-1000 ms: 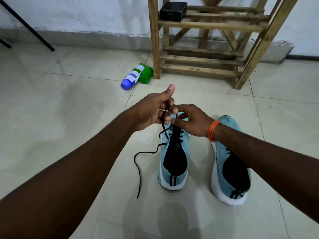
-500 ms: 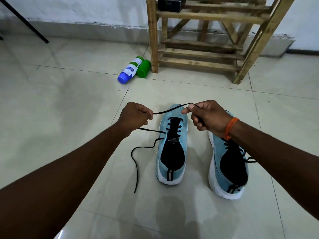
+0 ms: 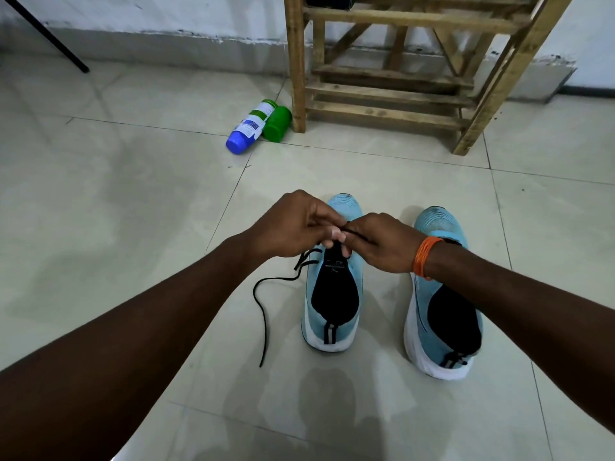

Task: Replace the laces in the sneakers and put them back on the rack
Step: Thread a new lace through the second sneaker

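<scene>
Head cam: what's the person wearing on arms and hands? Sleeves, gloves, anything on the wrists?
No sleeves in view: the left forearm and right forearm are bare. No gloves on the left hand or right hand. The right wrist has an orange band that looks like several wound strands. The left wrist has nothing on it.

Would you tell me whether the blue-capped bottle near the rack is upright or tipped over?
Tipped over: the blue-capped bottle lies lengthwise on the floor, its cap pointing toward the camera.
</scene>
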